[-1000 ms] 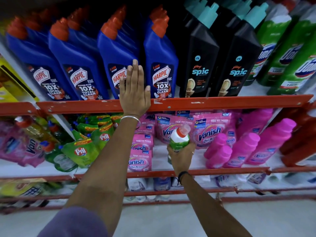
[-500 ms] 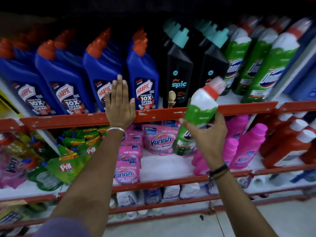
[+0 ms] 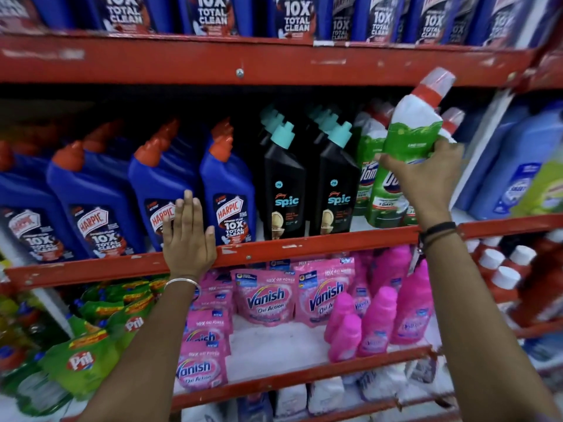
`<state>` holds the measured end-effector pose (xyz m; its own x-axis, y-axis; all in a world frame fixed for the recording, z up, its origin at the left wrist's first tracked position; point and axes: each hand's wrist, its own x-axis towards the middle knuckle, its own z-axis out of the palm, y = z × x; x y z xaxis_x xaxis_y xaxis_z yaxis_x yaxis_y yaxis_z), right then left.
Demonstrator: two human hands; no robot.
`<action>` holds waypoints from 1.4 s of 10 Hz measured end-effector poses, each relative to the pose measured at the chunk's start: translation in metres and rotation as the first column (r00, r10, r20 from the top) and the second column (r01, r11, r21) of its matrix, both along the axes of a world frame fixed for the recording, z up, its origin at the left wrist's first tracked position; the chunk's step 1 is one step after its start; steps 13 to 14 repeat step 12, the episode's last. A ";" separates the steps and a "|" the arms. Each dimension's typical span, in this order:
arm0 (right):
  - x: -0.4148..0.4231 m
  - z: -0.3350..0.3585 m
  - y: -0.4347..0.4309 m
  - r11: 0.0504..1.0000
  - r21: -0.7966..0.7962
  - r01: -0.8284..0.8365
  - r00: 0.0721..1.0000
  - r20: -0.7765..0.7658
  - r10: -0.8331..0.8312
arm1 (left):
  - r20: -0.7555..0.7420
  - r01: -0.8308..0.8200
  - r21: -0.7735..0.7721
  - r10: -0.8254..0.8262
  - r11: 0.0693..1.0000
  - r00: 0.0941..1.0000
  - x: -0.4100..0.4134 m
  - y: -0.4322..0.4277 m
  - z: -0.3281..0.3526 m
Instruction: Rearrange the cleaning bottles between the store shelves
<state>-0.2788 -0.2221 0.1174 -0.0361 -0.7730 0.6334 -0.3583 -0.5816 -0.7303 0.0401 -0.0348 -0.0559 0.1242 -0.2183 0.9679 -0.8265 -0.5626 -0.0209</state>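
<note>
My right hand (image 3: 426, 181) grips a green and white Domex bottle (image 3: 408, 138) with a red and white cap, held tilted over the right end of the middle shelf. Behind it, more green Domex bottles (image 3: 367, 166) stand on that shelf. My left hand (image 3: 189, 236) lies flat, fingers together, on the red shelf rail (image 3: 274, 248) in front of the blue Harpic bottles (image 3: 228, 190). Between the Harpic and Domex rows stand two rows of black Spic bottles (image 3: 283, 190).
Pink Vanish pouches (image 3: 268, 296) and pink bottles (image 3: 377, 321) fill the shelf below, with green Pril pouches (image 3: 82, 360) at the left. Red bottles (image 3: 518, 269) and blue bottles (image 3: 515, 166) stand in the right bay. More Harpic bottles (image 3: 210, 13) line the top shelf.
My right hand has lifted the green bottle from the lower shelf level up and right to the Domex row. The view has tilted upward. My left hand stays on the rail.
</note>
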 end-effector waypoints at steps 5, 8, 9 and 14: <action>0.030 -0.034 -0.032 0.995 0.086 -0.044 0.999 -0.021 0.046 | -0.012 0.011 0.011 -0.011 1.000 1.000 0.000 0.000 -0.001; 0.030 -0.046 -0.037 0.997 0.082 -0.006 0.991 -0.132 0.017 | -0.001 0.011 0.011 -0.011 1.000 1.000 0.000 0.000 0.000; 0.031 -0.049 -0.037 0.996 0.088 0.026 0.982 -0.188 -0.009 | -0.004 -0.004 0.020 0.004 1.000 1.000 0.000 0.000 0.000; 0.032 -0.052 -0.007 0.998 0.021 0.053 0.990 -0.129 -0.050 | -0.071 0.051 0.059 -0.047 0.997 0.996 -0.021 0.014 0.015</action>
